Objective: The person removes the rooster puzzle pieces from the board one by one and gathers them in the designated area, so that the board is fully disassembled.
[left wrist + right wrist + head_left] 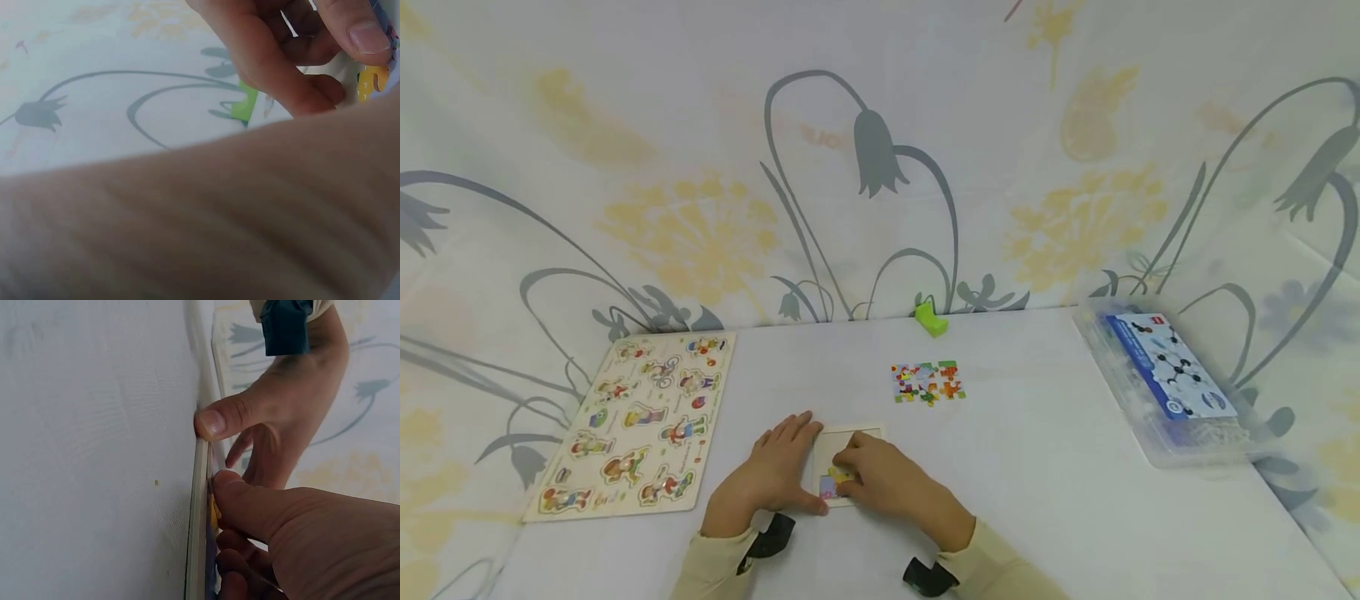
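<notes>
A small jigsaw tray [868, 432] with a pale frame lies on the table before me. Purple and yellow puzzle pieces [827, 487] sit in its lower left part. Along the tray's left side my left hand [767, 471] rests with fingers extended, its thumb at the near corner. My right hand [887, 475] is over the tray with curled fingers, pinching a yellow puzzle piece [214, 512] at the fingertips; the hand hides most of it. In the left wrist view, yellow with white dots shows beside the right thumb [369, 37].
Beyond the tray lie several loose, colourful jigsaw pieces [928, 382]. A green object [931, 320] stands at the table's back edge. A wooden figure puzzle board [651, 400] lies at left, and a clear plastic box [1165, 375] with a molecule-printed booklet at right.
</notes>
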`<action>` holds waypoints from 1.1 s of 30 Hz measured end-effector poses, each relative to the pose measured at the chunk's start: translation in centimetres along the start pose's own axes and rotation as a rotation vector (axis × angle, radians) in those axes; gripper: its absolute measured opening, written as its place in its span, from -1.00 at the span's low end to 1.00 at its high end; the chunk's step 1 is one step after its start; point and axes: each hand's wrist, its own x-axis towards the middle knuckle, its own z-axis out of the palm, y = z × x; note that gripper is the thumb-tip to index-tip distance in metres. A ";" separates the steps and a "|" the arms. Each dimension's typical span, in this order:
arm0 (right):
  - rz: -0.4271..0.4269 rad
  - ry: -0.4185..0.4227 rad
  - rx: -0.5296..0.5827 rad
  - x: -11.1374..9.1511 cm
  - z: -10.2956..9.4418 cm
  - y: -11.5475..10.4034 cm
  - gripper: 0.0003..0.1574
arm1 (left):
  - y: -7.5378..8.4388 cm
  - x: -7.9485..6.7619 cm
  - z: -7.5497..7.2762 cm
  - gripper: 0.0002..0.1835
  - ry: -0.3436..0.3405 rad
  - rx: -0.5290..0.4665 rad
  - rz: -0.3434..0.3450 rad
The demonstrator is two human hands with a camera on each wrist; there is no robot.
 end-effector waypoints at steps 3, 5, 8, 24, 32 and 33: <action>0.022 -0.003 0.015 0.2 0.4 -0.2 -0.64 | 0.0 -0.1 0.1 0.18 0.002 -0.003 0.002; 0.033 0.002 0.020 0.2 0.5 -0.4 -0.66 | 0.0 -0.1 0.1 0.18 0.007 -0.005 0.006; 0.047 0.013 0.018 0.4 0.6 -0.5 -0.68 | 0.0 -0.1 0.2 0.18 0.013 -0.003 0.011; -0.042 -0.022 -0.095 -0.2 0.5 -0.7 -0.62 | 0.0 0.0 0.2 0.19 -0.008 -0.022 0.001; -0.130 -0.045 -0.170 -0.3 0.1 -0.4 -0.59 | -0.1 0.0 0.1 0.20 -0.012 -0.021 -0.004; -0.139 -0.040 -0.180 -0.2 0.2 -0.4 -0.61 | -0.1 0.0 0.1 0.20 -0.013 -0.022 -0.006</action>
